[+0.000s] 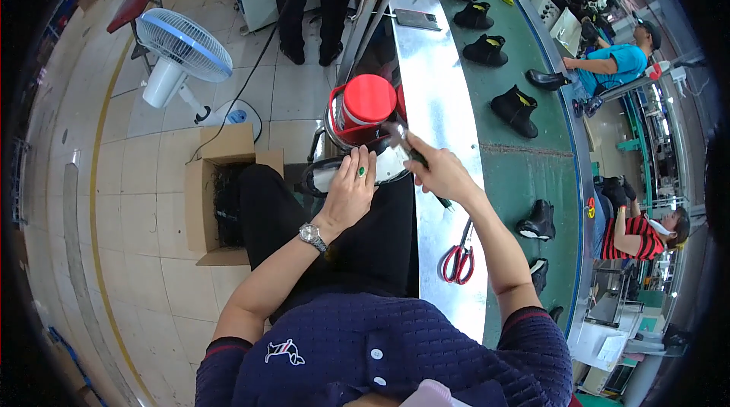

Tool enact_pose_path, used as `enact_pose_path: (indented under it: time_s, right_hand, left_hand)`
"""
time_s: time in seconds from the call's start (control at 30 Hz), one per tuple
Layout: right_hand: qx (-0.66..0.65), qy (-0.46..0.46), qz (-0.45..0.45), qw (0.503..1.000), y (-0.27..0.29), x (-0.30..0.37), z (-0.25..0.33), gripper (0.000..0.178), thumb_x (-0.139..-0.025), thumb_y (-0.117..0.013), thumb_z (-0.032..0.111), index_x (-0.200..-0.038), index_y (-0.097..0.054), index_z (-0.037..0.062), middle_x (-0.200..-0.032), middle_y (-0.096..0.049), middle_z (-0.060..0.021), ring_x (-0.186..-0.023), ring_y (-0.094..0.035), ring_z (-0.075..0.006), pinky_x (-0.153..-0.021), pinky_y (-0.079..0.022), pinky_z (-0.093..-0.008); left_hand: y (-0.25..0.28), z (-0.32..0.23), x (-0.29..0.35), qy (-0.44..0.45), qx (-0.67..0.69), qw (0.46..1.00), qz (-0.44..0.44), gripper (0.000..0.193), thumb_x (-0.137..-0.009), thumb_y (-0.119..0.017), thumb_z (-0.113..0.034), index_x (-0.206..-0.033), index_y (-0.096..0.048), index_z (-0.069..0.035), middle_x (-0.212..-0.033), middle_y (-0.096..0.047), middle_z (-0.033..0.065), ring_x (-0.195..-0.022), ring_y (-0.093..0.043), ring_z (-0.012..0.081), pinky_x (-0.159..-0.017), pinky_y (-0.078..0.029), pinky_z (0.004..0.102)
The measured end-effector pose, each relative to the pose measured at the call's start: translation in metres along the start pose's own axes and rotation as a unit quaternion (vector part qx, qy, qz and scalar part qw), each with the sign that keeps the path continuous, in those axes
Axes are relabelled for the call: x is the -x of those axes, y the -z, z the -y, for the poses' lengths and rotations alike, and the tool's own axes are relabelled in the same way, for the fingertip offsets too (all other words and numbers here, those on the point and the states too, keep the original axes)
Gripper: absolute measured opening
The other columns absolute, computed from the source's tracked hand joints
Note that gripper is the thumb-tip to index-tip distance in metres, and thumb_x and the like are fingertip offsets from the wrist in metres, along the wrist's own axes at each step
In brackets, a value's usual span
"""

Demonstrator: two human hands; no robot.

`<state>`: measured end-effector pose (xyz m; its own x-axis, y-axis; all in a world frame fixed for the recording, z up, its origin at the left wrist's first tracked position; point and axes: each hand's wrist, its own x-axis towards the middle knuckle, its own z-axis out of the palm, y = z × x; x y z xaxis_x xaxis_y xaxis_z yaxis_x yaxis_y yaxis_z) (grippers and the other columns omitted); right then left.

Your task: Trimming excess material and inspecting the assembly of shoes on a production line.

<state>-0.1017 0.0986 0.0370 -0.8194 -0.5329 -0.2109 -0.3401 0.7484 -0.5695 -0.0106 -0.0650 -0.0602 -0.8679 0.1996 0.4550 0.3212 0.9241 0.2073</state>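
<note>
My left hand (351, 188), wearing a green-stone ring and a wristwatch (311, 235), lies with fingers together over a black shoe with a white underside (325, 178). This shoe sits above my lap, partly covered by the hand. Closed around a dark handle, my right hand (442, 173) grips what looks like a hammer (396, 135). Its blurred metal head is over the far side of the shoe, near my left fingertips. Just beyond both hands stands a round red-lidded container (369, 99) in a red holder.
Red-handled scissors (458, 264) lie on the metal ledge (437, 95) to my right. Past it, a green conveyor (506, 171) carries several black boots (516, 110). A cardboard box (201, 205) and a fan (182, 46) stand left. Two co-workers (620, 65) (635, 232) sit across the conveyor; another person (310, 4) stands ahead.
</note>
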Motion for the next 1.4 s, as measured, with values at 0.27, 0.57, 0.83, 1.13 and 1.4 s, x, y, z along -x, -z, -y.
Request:
enact_pose_path:
  time_s: [0.27,0.57,0.83,1.13,1.4]
  right_hand:
    - [0.017,0.01,0.022,1.0,-0.006,-0.003,0.001,0.056,-0.093,-0.055,0.019,-0.142,-0.032,0.0091,-0.065,-0.063,-0.0122,-0.056,-0.064,-0.0269,-0.062,-0.051,-0.0393]
    - [0.161,0.081,-0.07,0.981,-0.025,0.006,0.011,0.061,-0.091,-0.054,0.017,-0.145,-0.026,0.0134,-0.07,-0.064,-0.0241,-0.064,-0.062,-0.0447,-0.06,-0.048,-0.0534]
    - [0.188,0.033,-0.028,0.981,-0.03,0.01,0.025,0.061,-0.091,-0.054,0.017,-0.144,-0.025,0.0125,-0.071,-0.063,-0.0245,-0.067,-0.063,-0.0448,-0.061,-0.048,-0.0524]
    - [0.236,0.064,-0.04,0.969,-0.032,0.011,0.027,0.059,-0.091,-0.053,0.018,-0.145,-0.029,0.0195,-0.067,-0.063,-0.0215,-0.06,-0.061,-0.0442,-0.059,-0.048,-0.0541]
    - [0.205,0.052,-0.001,0.977,-0.037,0.015,0.051,0.061,-0.091,-0.053,0.018,-0.146,-0.026,0.0183,-0.066,-0.064,-0.0183,-0.056,-0.062,-0.0375,-0.052,-0.05,-0.0481]
  left_hand:
    - [-0.001,-0.006,0.001,0.022,-0.047,0.999,0.003,0.063,-0.076,-0.068,-0.017,-0.126,-0.045,0.014,-0.129,-0.046,0.031,-0.122,-0.045,0.0415,-0.106,-0.035,0.0452]
    - [-0.004,-0.005,0.006,-0.007,-0.07,0.997,-0.028,0.044,-0.083,-0.05,-0.009,-0.12,-0.051,0.015,-0.117,-0.052,0.0253,-0.121,-0.047,0.043,-0.107,-0.035,0.0466]
    - [-0.006,-0.005,0.01,0.014,-0.018,0.999,-0.022,0.054,-0.083,-0.061,-0.013,-0.126,-0.043,0.014,-0.124,-0.049,0.0283,-0.129,-0.039,0.0454,-0.108,-0.034,0.0495]
    - [0.031,0.006,0.002,0.138,-0.005,0.983,0.122,0.067,-0.071,-0.07,-0.011,-0.127,-0.043,0.014,-0.119,-0.049,0.0249,-0.122,-0.041,0.038,-0.107,-0.031,0.0444]
    - [0.023,0.004,0.019,0.042,-0.137,0.988,0.052,0.049,-0.086,-0.049,-0.012,-0.126,-0.047,0.015,-0.124,-0.049,0.0277,-0.121,-0.045,0.0429,-0.108,-0.032,0.0482]
